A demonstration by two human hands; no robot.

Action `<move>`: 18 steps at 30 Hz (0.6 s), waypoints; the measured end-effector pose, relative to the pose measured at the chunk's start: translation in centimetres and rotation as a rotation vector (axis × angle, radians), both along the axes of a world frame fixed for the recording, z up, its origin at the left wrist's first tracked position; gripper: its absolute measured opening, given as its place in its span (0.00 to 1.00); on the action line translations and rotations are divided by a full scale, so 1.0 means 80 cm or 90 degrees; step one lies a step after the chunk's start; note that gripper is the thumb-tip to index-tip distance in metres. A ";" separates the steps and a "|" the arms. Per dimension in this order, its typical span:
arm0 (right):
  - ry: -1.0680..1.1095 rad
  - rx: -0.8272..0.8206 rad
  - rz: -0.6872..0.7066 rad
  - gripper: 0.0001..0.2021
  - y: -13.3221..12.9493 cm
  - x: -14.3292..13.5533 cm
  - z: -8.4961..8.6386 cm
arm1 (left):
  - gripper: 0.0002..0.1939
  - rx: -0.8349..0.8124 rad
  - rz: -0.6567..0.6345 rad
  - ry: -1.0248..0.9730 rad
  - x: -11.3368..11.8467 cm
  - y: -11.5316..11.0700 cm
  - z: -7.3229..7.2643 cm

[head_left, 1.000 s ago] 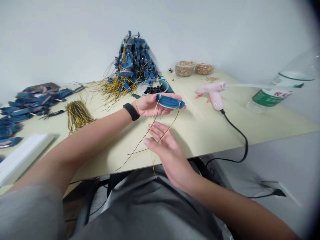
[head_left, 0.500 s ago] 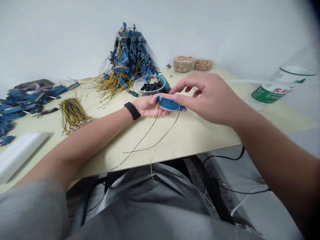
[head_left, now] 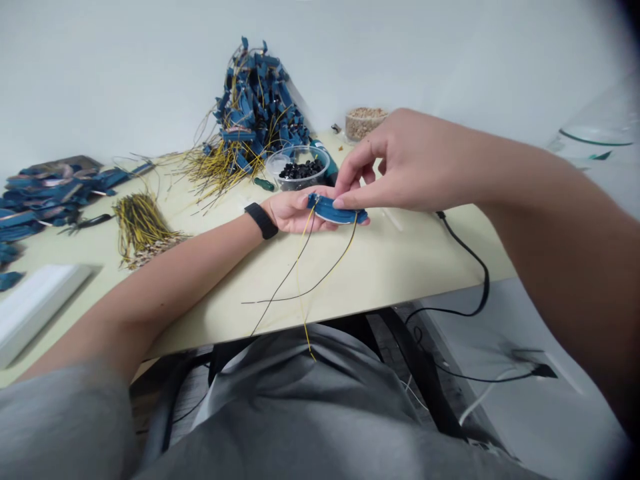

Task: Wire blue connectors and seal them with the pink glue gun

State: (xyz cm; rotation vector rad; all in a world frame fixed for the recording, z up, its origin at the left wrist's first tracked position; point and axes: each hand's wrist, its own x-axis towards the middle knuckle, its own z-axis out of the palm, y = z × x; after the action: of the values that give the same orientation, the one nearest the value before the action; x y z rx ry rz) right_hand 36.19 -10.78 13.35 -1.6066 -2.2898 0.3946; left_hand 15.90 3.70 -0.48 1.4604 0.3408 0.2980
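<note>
A blue strip-like piece point(head_left: 333, 211) lies across the fingers of my left hand point(head_left: 293, 211), which is palm up and curled around it from beneath. Thin yellow and black wires point(head_left: 299, 260) run from both ends of the piece and droop over the table edge. My right hand point(head_left: 395, 170) is above the piece, its thumb tip touching the blue surface and its index finger bent close to the thumb. Whatever may be between those fingertips is hidden. Just behind my hands stands a clear round tub point(head_left: 301, 170) of small black parts.
A tall heap of wired blue pieces point(head_left: 260, 100) leans at the back. More blue pieces point(head_left: 40, 197) lie left, near pliers point(head_left: 90, 221), a bundle of yellow wires point(head_left: 143, 223) and a white block point(head_left: 43, 307). A tub of tan bits point(head_left: 365, 123) and a large bottle point(head_left: 600, 137) stand farther right.
My right hand has moved up and left over the blue piece, and its index finger has come in toward the thumb. My left hand stays nearly in place.
</note>
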 end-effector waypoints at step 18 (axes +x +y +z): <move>0.018 0.022 0.026 0.15 0.001 -0.022 0.011 | 0.64 -0.027 -0.055 -0.029 -0.010 -0.006 0.000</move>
State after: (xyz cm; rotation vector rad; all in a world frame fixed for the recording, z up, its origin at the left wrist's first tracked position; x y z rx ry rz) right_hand 34.47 -10.68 14.21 -1.5308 -2.2978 0.3837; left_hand 15.09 3.23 -0.46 1.4205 0.2459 0.2523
